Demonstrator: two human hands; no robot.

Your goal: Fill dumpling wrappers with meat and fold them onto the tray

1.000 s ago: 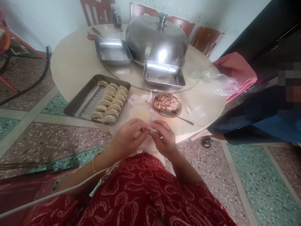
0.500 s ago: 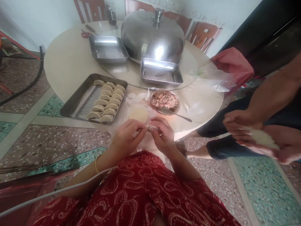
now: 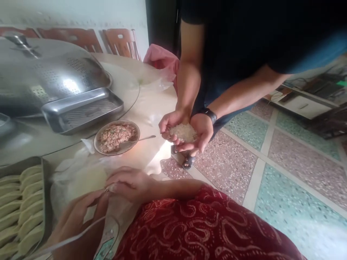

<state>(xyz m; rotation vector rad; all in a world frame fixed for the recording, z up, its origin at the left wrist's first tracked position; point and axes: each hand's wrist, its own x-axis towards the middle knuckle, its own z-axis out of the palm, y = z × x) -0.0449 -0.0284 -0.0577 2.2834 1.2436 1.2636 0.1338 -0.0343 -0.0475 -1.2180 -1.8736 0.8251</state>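
My left hand (image 3: 78,216) and my right hand (image 3: 131,184) meet at the table's near edge, fingertips pinched together on a dumpling (image 3: 110,187). Only a small pale bit of it shows between the fingers. Just beyond them, pale round dumpling wrappers (image 3: 92,180) lie on clear plastic (image 3: 61,182). A bowl (image 3: 94,148) of minced meat filling (image 3: 115,135) stands farther back, with a spoon (image 3: 145,138) resting in it. To the left, a metal tray (image 3: 46,180) holds rows of folded dumplings (image 3: 31,196).
At the right, another person's cupped hands (image 3: 203,133) hold white rice (image 3: 183,132). An empty ridged tray (image 3: 89,112) and a large perforated metal dome (image 3: 54,76) stand on the turntable. A white cable (image 3: 67,240) crosses my left forearm.
My view has swung to the right, so the other person's rice-filled hands now show fully near the middle. My own hands stay together on the dumpling.
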